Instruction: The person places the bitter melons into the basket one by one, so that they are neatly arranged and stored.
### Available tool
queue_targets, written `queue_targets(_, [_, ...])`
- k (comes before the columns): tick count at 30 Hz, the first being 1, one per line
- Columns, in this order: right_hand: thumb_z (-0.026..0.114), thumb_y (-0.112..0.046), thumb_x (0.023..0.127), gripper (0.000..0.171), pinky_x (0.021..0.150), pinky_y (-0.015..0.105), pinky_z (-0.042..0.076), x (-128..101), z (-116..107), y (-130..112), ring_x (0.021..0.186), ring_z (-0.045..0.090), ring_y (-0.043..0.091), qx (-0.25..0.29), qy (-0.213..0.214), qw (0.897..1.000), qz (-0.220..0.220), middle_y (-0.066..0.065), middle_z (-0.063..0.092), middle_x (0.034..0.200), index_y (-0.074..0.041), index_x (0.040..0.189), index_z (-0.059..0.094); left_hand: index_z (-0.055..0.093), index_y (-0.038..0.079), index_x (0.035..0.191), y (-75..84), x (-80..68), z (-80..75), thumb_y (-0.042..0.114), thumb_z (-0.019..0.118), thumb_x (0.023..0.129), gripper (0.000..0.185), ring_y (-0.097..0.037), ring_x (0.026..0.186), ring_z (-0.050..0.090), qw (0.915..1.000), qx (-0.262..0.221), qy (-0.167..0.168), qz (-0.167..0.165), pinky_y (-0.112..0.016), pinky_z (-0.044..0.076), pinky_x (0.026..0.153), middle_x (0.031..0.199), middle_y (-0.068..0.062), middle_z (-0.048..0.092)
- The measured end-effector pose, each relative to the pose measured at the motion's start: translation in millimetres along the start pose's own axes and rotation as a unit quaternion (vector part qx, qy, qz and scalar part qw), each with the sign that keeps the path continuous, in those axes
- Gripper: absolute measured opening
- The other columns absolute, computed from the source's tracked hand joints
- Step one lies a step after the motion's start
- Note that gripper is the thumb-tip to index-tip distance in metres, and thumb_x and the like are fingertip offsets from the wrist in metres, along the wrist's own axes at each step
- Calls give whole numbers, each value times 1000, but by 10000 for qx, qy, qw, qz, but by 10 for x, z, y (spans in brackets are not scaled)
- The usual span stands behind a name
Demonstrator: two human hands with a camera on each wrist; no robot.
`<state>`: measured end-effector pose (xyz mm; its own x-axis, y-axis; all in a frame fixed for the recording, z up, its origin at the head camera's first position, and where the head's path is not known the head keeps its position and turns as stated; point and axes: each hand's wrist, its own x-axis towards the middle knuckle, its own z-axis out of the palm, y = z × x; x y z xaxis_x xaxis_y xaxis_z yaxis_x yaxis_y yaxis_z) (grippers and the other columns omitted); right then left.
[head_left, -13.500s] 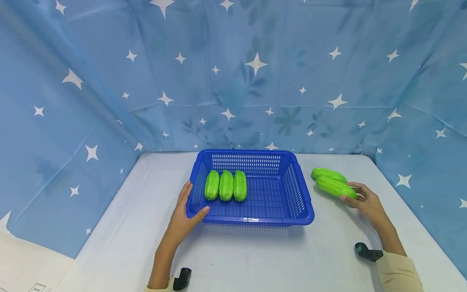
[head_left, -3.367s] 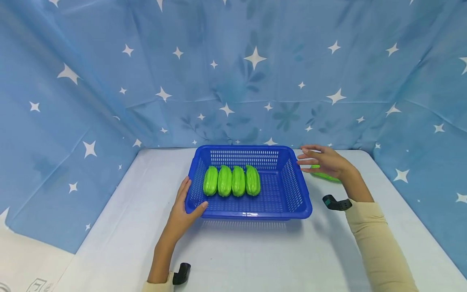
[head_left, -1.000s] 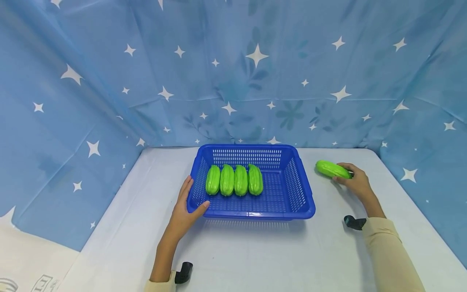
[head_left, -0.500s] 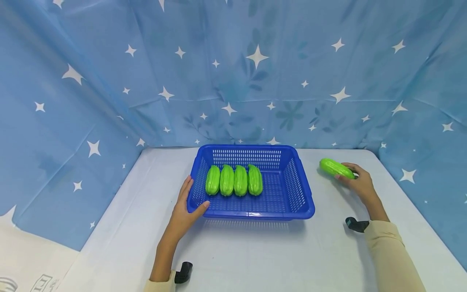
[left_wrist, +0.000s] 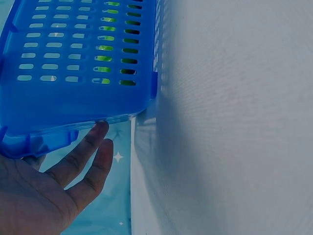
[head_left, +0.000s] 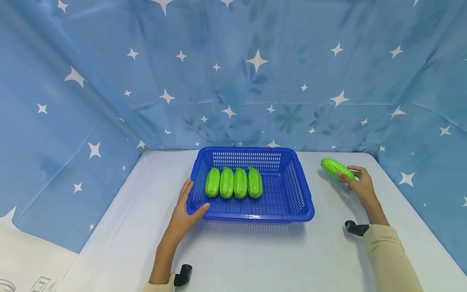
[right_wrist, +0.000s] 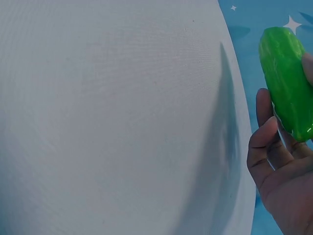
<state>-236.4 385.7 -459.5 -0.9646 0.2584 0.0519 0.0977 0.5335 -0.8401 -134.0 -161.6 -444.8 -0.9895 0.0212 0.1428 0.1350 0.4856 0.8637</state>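
My right hand [head_left: 361, 184] grips a bright green, ridged, cucumber-like vegetable [head_left: 336, 168] by its near end, to the right of the basket. In the right wrist view the vegetable [right_wrist: 286, 81] is held up between thumb and fingers, its shadow on the white tabletop. Several matching green vegetables [head_left: 226, 182] lie side by side in the left part of the blue plastic basket [head_left: 251, 217]. My left hand [head_left: 182, 217] is spread at the basket's front left corner. Seen from the left wrist, its fingers [left_wrist: 80, 161] are extended at the basket's edge, with the thumb mostly hidden.
The basket stands mid-table on the white tabletop [head_left: 233, 255], its right half showing bare mesh floor. A blue curtain with white stars [head_left: 255, 81] hangs behind and along both sides. Each wrist wears a black camera mount [head_left: 183, 275].
A fourth vegetable joined the row in the basket. My right hand then returned to the right, took hold of the last one there and lifted and tilted it. My left hand stayed put.
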Motion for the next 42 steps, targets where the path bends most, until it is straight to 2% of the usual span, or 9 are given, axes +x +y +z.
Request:
queue_targets(2, [62,-44,93,79,60,15,49,-2,6,-1,72,47,-17,150,74,9998,71,34,40,141,5,145,27,15,20,158,5,-1,0,45,68,88,91,-30,153,6,10000,5,2,3,-62,18,117,166,6,6])
queue_targets(5, [66,-45,90,72,61,14,50,5,9,18,70,52,-17,526,232,9979,289,10,56,121,-3,140,34,15,19,158,8,-8,-1,44,68,88,91,-30,153,6,10000,14,-7,-5,-62,19,117,166,5,6])
queue_targets(9, [72,-42,87,60,61,12,51,7,-6,36,75,57,-13,1379,422,9879,574,-19,50,96,-18,132,41,15,18,158,9,-17,-1,44,68,88,91,-30,153,6,10000,18,-27,-6,-62,19,117,166,5,5])
queue_targets(12, [75,-32,86,58,61,12,52,-12,-23,13,79,58,-8,2352,472,9680,731,-16,50,99,-21,132,40,15,19,158,14,-22,-2,45,68,88,91,-30,153,7,10000,18,-32,4,-62,19,116,166,4,5])
queue_targets(16, [76,-22,86,59,61,16,51,-41,-45,-45,87,55,0,3478,523,9313,951,-10,50,106,-21,132,39,16,20,158,22,-28,0,46,68,88,91,-29,153,7,10000,23,-34,-16,-63,20,116,166,4,6])
queue_targets(24, [76,-19,85,30,58,23,44,-24,-61,-111,89,50,8,4515,796,8812,1153,-8,56,98,-17,107,55,16,20,158,33,-26,-2,46,68,88,91,-28,153,7,10000,41,-29,-41,-62,19,117,166,8,5])
queue_targets(29, [77,-30,83,26,58,25,42,-21,-65,-106,90,47,12,4901,942,8578,1230,-6,60,88,-15,97,60,15,21,158,34,-30,-2,46,69,87,92,-28,153,7,10000,40,-30,-77,-62,19,117,165,9,5])
queue_targets(35, [71,-36,88,29,64,26,44,-55,-81,-112,94,49,13,5355,673,8364,955,-4,61,97,-15,105,62,15,21,158,31,-35,1,46,68,87,92,-29,153,6,10000,13,-38,-76,-62,18,117,166,8,5])
queue_targets(42, [55,-35,98,40,73,38,57,-78,-107,-139,107,56,15,6261,-276,7786,310,0,46,120,-24,133,39,16,20,158,21,-24,-2,45,68,88,91,-31,153,6,10000,25,-3,-6,-62,18,117,166,5,5])
